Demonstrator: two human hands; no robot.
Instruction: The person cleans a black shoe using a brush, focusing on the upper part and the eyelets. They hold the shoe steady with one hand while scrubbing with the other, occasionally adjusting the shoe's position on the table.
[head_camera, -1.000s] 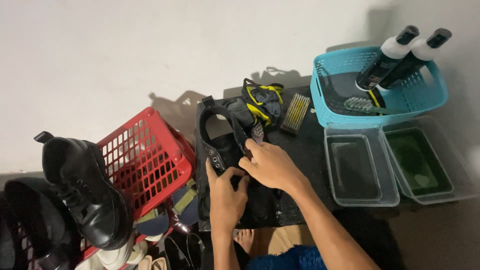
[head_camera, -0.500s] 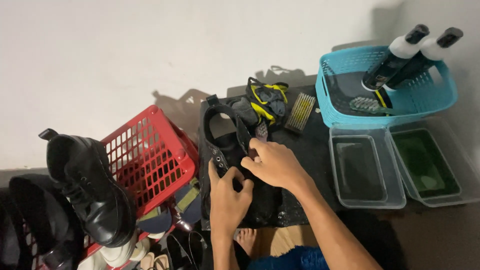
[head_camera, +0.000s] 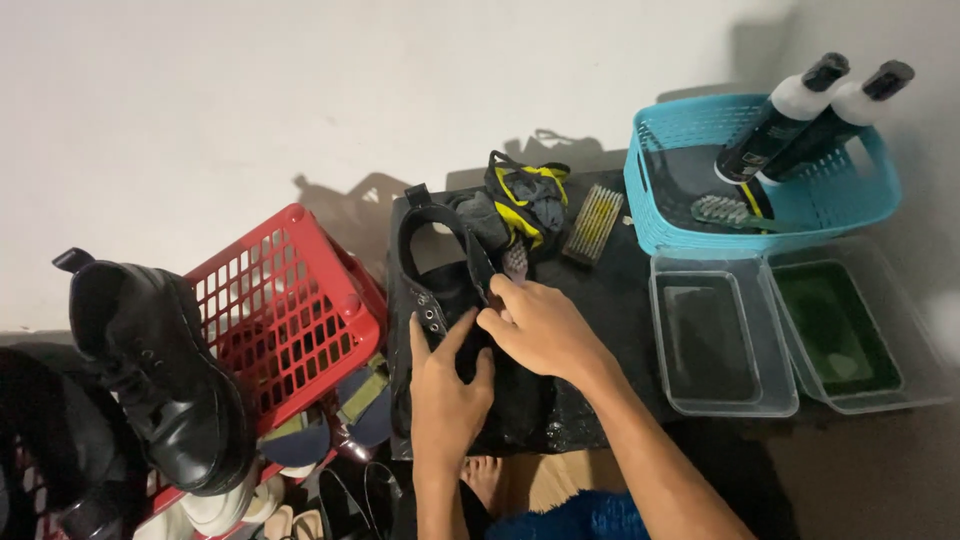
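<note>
A black lace-up boot lies on a black wet mat, its open top toward the wall. My left hand grips the boot's side by the eyelets. My right hand presses on the boot's tongue area and holds a small brush whose bristles stick out past the fingers. A grey and yellow cloth and a flat wooden brush lie just beyond the boot.
A red basket stands at left with a second black boot resting on it and sandals below. At right are a blue basket with two bottles and a brush, and two clear tubs of liquid.
My left hand's thumb has shifted slightly up the boot's side and my right hand has edged along the tongue. The view swayed right, then back left.
</note>
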